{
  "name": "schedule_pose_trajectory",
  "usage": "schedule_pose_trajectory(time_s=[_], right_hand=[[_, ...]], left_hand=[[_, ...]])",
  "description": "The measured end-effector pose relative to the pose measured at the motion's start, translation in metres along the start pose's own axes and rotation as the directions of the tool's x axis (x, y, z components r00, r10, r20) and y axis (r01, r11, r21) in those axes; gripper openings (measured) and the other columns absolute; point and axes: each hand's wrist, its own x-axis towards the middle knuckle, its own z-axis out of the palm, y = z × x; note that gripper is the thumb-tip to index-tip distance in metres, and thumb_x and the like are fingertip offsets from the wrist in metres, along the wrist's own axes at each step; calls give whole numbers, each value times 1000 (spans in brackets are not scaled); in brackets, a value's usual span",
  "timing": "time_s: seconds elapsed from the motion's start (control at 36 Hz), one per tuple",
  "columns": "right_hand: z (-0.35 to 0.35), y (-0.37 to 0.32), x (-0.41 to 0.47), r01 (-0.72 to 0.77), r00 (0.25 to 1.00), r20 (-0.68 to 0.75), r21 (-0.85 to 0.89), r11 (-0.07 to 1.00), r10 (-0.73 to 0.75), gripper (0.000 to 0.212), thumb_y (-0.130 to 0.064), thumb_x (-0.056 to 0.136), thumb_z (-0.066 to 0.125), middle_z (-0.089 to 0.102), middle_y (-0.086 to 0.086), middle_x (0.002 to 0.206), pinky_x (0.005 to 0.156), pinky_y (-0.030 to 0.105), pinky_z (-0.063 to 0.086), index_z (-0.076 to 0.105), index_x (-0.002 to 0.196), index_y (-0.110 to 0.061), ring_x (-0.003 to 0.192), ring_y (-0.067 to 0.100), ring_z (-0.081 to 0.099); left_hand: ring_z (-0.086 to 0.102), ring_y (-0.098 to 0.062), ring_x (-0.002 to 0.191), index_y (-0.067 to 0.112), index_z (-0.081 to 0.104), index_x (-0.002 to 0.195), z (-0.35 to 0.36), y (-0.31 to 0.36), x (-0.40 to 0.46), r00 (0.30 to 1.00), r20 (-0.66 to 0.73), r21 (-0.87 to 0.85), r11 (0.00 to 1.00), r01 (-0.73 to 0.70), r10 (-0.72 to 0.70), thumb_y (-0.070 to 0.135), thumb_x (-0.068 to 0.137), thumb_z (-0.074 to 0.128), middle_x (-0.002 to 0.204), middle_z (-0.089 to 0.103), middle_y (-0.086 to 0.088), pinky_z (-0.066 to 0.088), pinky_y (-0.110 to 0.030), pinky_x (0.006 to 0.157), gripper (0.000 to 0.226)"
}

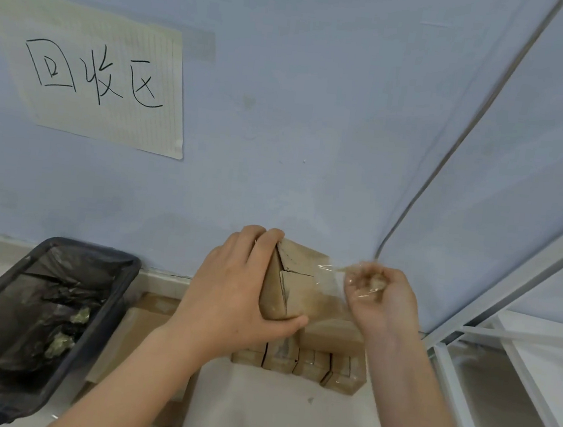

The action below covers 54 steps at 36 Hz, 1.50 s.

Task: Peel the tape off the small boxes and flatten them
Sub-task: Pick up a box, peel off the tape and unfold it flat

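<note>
My left hand (231, 287) grips a small brown cardboard box (295, 283), held up in front of the blue wall, fingers over its top and thumb under its bottom. A strip of clear tape (331, 273) stretches from the box's right face to my right hand (380, 298), which pinches the crumpled tape end. Below my hands, several more small taped boxes (310, 364) stand in a row on the floor.
A black bin (47, 311) lined with a black bag holds wads of tape at the left. Flattened cardboard (138, 333) lies on the floor beside it. A white metal frame (471, 369) stands at the right. A handwritten paper sign (104, 79) hangs on the wall.
</note>
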Motion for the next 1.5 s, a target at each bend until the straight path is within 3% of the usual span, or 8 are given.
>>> schedule_pose_trajectory(time_s=[0.19,0.33,0.53,0.75,0.97,1.19,1.36,1.5], right_hand=[[-6,-32,5,302,949,51,-425,853,-311,15,-24,88,42,35,-4,60,43,20,25,45,74,-18,45,11,31],[-12,-5,-1,525,826,508,-851,6,-244,26,-50,84,61,48,-7,104,85,27,41,61,89,-24,101,10,46],[-8,6,1,465,829,546,-794,-391,-122,35,-53,79,65,42,-9,99,83,23,19,54,69,-22,99,7,22],[-13,2,-3,495,869,490,-850,179,-75,38,-30,83,71,54,-9,64,72,26,36,47,58,-13,69,4,50],[-12,29,-9,528,802,571,-815,-239,-174,35,-30,83,68,54,5,82,54,19,31,46,62,-11,66,10,47],[-4,57,-31,628,719,693,-682,-376,-56,36,-21,85,59,55,0,119,67,23,35,35,59,-24,86,17,53],[2,2,-22,448,888,457,-840,306,-48,21,-9,84,67,72,0,80,68,25,50,49,73,-6,80,5,67],[-5,2,-20,390,897,441,-764,514,-24,32,-1,88,60,74,5,97,76,31,56,57,111,-23,90,17,70]], left_hand=[[40,-8,109,20,34,130,-4,-5,-2,998,22,25,997,-67,67,72,57,55,125,45,3,39,-28,90,92],[41,-12,114,20,35,131,-8,-10,3,997,-5,22,997,-79,79,69,57,56,127,41,3,37,-27,93,91],[38,-14,120,18,33,133,-8,-17,0,991,28,24,991,-131,130,68,58,55,131,43,0,41,-28,92,92],[37,2,106,31,22,130,-13,-18,3,991,114,-58,996,-67,74,61,59,65,127,30,17,32,-8,76,89],[48,-25,115,2,52,122,20,-24,-3,978,198,376,917,-136,64,61,41,69,120,58,-12,40,-55,98,102],[64,-30,93,-1,44,127,34,-12,-7,985,162,326,945,-2,-53,57,35,73,109,63,-12,53,-51,82,113],[52,-22,103,9,46,127,20,-17,0,994,104,214,976,-38,15,58,52,43,112,58,-1,41,-39,96,90],[40,-17,108,14,48,127,12,-9,7,996,77,188,980,-62,48,56,53,43,117,55,4,22,-30,87,86]])
